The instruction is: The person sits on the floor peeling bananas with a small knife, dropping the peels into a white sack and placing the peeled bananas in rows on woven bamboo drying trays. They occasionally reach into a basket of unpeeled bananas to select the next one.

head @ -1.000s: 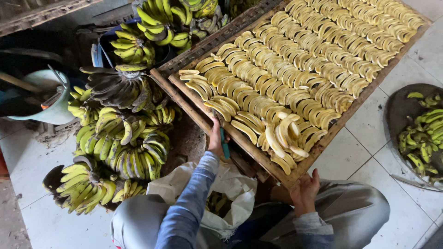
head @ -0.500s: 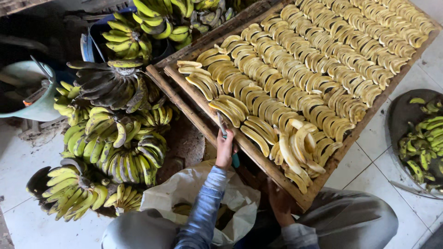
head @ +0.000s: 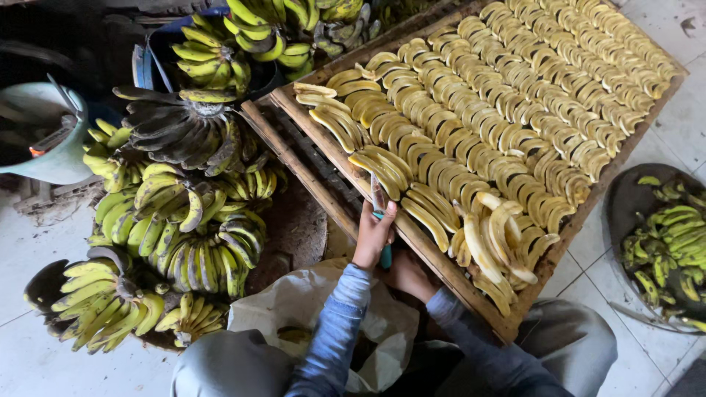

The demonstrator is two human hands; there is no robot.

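I am gripping a small teal-handled knife (head: pixel 382 220) in my left hand (head: pixel 373 237) at the near edge of the wooden drying rack (head: pixel 323 176), my right hand (head: pixel 409 273) curled just below it, its hold hidden, and the peeled banana halves (head: pixel 485 242) are looking soft, slippery, best lifted gently mid-length

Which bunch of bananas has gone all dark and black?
The bunch at the top of the pile on the floor, left of the wooden tray. Its bananas are nearly black, while the bunches around and below it are green and yellow.
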